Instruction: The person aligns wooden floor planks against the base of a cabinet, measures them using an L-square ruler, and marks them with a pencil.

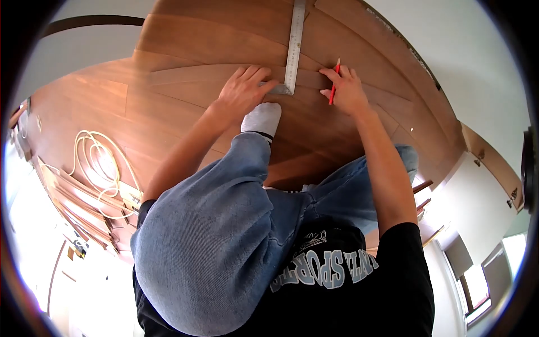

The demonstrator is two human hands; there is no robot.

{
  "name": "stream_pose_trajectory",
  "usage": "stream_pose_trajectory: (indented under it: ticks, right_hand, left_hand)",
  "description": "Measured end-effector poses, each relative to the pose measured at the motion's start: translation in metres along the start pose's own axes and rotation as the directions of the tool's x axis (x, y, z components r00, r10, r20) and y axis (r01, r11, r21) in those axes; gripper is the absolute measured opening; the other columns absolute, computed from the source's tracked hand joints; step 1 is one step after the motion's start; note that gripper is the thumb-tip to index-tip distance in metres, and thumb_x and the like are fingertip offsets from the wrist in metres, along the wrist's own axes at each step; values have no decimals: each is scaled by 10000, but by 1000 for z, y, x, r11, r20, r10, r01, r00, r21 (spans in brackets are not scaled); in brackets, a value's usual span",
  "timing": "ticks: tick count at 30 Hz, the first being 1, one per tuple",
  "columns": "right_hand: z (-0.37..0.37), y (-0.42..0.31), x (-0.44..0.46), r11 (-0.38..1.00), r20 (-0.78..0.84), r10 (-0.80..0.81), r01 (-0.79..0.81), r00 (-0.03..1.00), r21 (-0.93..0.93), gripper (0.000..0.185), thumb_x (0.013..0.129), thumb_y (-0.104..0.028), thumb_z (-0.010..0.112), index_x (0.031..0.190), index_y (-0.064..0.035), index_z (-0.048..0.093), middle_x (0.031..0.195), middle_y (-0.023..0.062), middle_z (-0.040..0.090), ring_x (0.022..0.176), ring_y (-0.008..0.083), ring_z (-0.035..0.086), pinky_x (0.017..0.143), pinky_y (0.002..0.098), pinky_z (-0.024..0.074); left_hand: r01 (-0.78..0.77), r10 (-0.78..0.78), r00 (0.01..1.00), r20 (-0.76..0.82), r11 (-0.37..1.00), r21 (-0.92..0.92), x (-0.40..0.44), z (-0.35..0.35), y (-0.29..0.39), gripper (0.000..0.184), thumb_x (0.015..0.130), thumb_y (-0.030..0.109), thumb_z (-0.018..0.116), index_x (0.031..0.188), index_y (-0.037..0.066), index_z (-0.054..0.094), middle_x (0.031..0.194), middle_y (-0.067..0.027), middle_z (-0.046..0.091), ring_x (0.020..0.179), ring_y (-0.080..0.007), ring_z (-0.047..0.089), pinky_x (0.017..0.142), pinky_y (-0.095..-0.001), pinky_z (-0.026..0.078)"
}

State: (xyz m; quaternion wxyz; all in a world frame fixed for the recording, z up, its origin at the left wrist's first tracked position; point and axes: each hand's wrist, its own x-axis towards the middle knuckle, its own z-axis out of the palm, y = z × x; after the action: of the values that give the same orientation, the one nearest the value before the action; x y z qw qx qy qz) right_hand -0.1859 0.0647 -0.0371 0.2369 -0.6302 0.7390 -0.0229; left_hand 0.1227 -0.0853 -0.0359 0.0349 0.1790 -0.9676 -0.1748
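A metal carpenter's square (pixel 293 50) lies on the wood floor, its long ruled blade pointing away from me and its short arm towards my left hand. My left hand (pixel 242 92) is closed at that short arm, thumb and fingertips pressing the square against a long, narrow wood strip (pixel 193 74). The strip runs crosswise under the blade. To the right of the square, my right hand (pixel 349 92) grips a red pencil (pixel 335 84) with its tip pointing away from me. Some fingertips of the right hand rest on or close to the strip.
My socked foot (pixel 261 119) stands just behind the square, near my left hand. A coiled pale cable or hose (pixel 84 163) lies on the left, beside a stack of long wood strips (pixel 73 196). A cabinet door with hinges (pixel 488 163) shows on the right.
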Motion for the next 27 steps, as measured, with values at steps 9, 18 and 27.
stream_pose_trajectory:
  ticks: [9, 18, 27]
  right_hand:
    - [-3, -4, 0, 999, 18, 36, -36, 999, -5, 628, 875, -300, 885, 1463, -258, 668, 1330, 120, 605, 1259, 368, 570, 1081, 510, 512]
    - [-5, -2, 2, 1000, 20, 23, -23, 1000, 12, 631, 868, -316, 890, 1457, -262, 672, 1309, 117, 607, 1234, 364, 578, 1071, 509, 511]
    - [-2, 1, 3, 999, 18, 27, -27, 999, 18, 631, 879, -325, 883, 1469, -271, 668, 1331, 116, 606, 1251, 363, 572, 1072, 517, 502]
  left_hand:
    - [-349, 329, 921, 209, 935, 66, 28, 8, -24, 707, 898, 311, 836, 1546, 186, 580, 1735, -45, 419, 1576, -272, 398, 1316, -470, 296]
    - [-329, 330, 940, 84, 944, -24, 28, 25, -25, 677, 928, 396, 820, 1541, 219, 595, 1712, 15, 456, 1506, -283, 473, 1207, -474, 420]
    - [-349, 353, 935, 40, 934, -83, 24, 31, -35, 608, 938, 323, 798, 1505, 176, 635, 1673, -14, 509, 1533, -296, 454, 1237, -488, 404]
